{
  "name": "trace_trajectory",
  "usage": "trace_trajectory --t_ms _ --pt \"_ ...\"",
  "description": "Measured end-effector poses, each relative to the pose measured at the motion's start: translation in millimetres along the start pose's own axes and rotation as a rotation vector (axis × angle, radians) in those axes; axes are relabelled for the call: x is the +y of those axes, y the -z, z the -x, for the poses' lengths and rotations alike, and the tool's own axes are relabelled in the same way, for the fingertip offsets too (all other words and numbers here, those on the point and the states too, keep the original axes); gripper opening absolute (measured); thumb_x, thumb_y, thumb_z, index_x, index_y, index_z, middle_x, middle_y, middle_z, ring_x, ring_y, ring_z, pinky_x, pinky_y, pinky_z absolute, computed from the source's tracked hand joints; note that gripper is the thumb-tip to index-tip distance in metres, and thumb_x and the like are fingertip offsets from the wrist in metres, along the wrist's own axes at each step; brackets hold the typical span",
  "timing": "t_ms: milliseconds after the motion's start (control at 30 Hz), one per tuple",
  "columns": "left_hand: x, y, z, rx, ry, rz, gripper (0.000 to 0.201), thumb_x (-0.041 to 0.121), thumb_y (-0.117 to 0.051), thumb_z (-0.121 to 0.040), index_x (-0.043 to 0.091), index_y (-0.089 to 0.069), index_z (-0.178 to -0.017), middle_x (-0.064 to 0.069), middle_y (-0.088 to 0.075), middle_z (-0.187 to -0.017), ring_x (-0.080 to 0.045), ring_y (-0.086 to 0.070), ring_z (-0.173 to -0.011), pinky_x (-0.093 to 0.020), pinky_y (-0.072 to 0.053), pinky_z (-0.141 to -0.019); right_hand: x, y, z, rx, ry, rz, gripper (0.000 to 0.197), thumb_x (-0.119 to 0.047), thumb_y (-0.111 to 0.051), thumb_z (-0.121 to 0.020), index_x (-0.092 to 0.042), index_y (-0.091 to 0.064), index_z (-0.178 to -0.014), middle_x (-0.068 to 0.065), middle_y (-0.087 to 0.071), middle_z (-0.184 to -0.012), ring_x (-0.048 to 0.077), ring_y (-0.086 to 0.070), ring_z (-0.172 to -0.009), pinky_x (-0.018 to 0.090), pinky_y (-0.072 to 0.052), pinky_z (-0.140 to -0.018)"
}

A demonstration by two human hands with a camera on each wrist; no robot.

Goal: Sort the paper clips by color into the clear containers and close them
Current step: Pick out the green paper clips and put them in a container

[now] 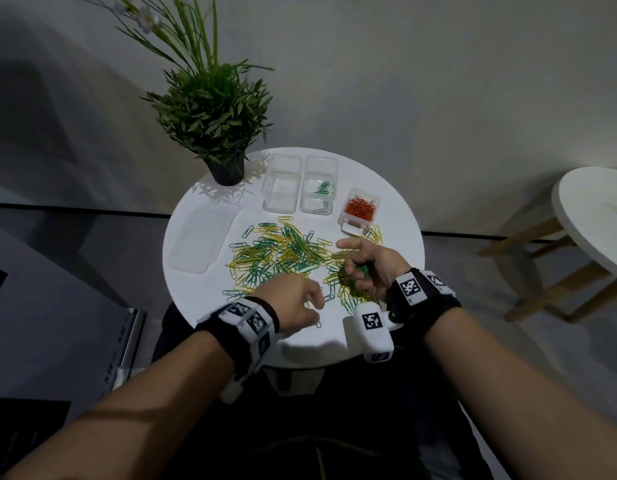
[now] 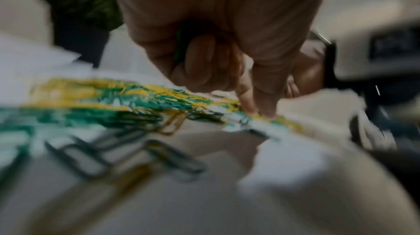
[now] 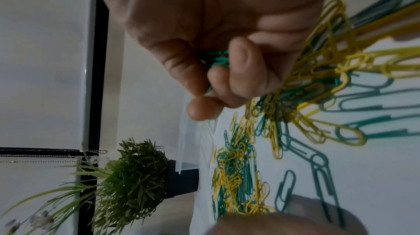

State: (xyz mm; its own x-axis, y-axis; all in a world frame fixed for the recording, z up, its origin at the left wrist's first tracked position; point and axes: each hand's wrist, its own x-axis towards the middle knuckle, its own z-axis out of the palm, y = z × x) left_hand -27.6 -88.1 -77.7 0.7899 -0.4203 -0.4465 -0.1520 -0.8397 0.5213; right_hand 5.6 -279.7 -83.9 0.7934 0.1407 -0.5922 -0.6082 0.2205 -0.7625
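- Gathering green clips is the step in hand: the right hand (image 1: 364, 263) hovers over the mixed pile (image 1: 283, 252) on the bench (image 1: 196, 289), its fingers (image 3: 240, 70) curled round a bunch of green clips (image 3: 218, 59).
- The left hand (image 1: 293, 303) works the near edge of the pile; two fingertips (image 2: 265, 107) press down on the bench, and a green sliver seems tucked in the palm, though the view is blurred.
- The green container (image 1: 317, 188) holds only a few clips, the one beside it (image 1: 281, 185) none; the red box (image 1: 360, 211) is filled.
- Best to pick single green clips cleanly, shaking off any hooked yellow ones, then drop the bunch low inside the container.
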Motion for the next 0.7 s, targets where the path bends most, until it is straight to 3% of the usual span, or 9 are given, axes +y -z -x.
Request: trace_trajectory --t_ms 100,200,233,300,367,467,533,600,700 --pt "1 -2 -3 0.039 -0.133 -0.376 0.02 0.035 -0.066 -0.084 0.03 -0.068 -0.103 0.012 -0.066 -0.095 -0.011 -0.058 -0.096 -0.023 -0.037 -0.07 3 2 -1 -0.009 -0.064 -0.017 0.027 0.004 -0.028 -0.088 -0.011 -0.05 -0.085 0.008 -0.047 -0.059 0.012 -0.033 -0.041 0.011 -0.022 -0.035" --pt "4 -3 -7 0.072 -0.207 -0.533 0.012 0.027 -0.053 -0.088 0.022 -0.064 -0.089 0.005 -0.066 -0.087 -0.02 -0.059 -0.087 -0.026 -0.038 -0.063 5 1 -4 -0.007 -0.137 -0.015 0.02 -0.009 -0.037 -0.091 -0.013 -0.04 -0.072 0.003 -0.043 -0.058 0.012 -0.032 -0.041 0.012 -0.02 -0.035" --pt "4 -5 -9 0.066 -0.223 -0.57 0.013 0.024 -0.05 -0.088 0.021 -0.062 -0.089 0.002 -0.065 -0.087 -0.023 -0.059 -0.085 -0.027 -0.04 -0.062 6 1 -6 0.016 -0.11 0.109 0.022 -0.014 -0.043 -0.091 -0.014 -0.04 -0.069 0.001 -0.043 -0.055 0.012 -0.033 -0.042 0.014 -0.021 -0.035" --pt "2 -6 -11 0.064 -0.228 -0.564 0.01 0.023 -0.049 -0.086 0.017 -0.056 -0.09 -0.001 -0.064 -0.088 -0.026 -0.059 -0.082 -0.029 -0.043 -0.063 11 -1 -6 0.092 0.099 0.546 0.02 -0.02 -0.065 -0.081 -0.013 -0.053 -0.067 -0.002 -0.058 -0.053 0.017 -0.05 -0.048 0.02 -0.04 -0.042" --pt "-5 -4 -13 0.087 -0.158 -0.393 0.008 0.026 -0.05 -0.084 0.019 -0.051 -0.086 0.0 -0.064 -0.085 -0.026 -0.058 -0.079 -0.032 -0.048 -0.066 13 -7 -1 0.074 0.264 0.982 0.012 -0.02 -0.078 -0.066 -0.016 -0.067 -0.071 -0.003 -0.07 -0.066 0.021 -0.065 -0.066 0.029 -0.054 -0.06" --pt "-13 4 -18 0.125 -0.021 0.01 0.009 0.025 -0.054 -0.084 0.019 -0.049 -0.08 0.004 -0.068 -0.08 -0.019 -0.063 -0.08 -0.034 -0.051 -0.07 14 -17 4 -0.003 0.315 1.54 0.017 -0.025 -0.077 -0.073 -0.023 -0.071 -0.088 -0.01 -0.064 -0.079 0.012 -0.056 -0.076 0.022 -0.042 -0.066" --pt "-13 10 -21 0.151 0.008 0.196 0.012 0.019 -0.054 -0.087 0.017 -0.047 -0.077 0.004 -0.07 -0.077 -0.014 -0.066 -0.079 -0.032 -0.052 -0.072 13 -22 3 -0.023 0.344 1.669 0.008 -0.022 -0.069 -0.079 -0.023 -0.069 -0.088 -0.009 -0.068 -0.082 0.012 -0.06 -0.082 0.022 -0.043 -0.067" --pt "-11 17 -22 0.176 0.024 0.26 0.016 0.016 -0.053 -0.089 0.018 -0.044 -0.075 0.005 -0.062 -0.07 -0.012 -0.061 -0.07 -0.028 -0.047 -0.064 12 -27 1 -0.06 0.336 1.736 0.012 -0.016 -0.057 -0.083 -0.021 -0.067 -0.083 -0.007 -0.072 -0.084 0.016 -0.064 -0.085 0.026 -0.05 -0.069" --pt "-13 20 -28 0.131 0.036 0.382 0.012 0.012 -0.048 -0.091 0.018 -0.046 -0.081 0.002 -0.058 -0.066 -0.021 -0.06 -0.07 -0.03 -0.046 -0.069 12 -35 0 -0.116 0.292 1.852 0.012 -0.014 -0.053 -0.083 -0.017 -0.064 -0.087 -0.001 -0.07 -0.087 0.024 -0.062 -0.084 0.032 -0.053 -0.069"
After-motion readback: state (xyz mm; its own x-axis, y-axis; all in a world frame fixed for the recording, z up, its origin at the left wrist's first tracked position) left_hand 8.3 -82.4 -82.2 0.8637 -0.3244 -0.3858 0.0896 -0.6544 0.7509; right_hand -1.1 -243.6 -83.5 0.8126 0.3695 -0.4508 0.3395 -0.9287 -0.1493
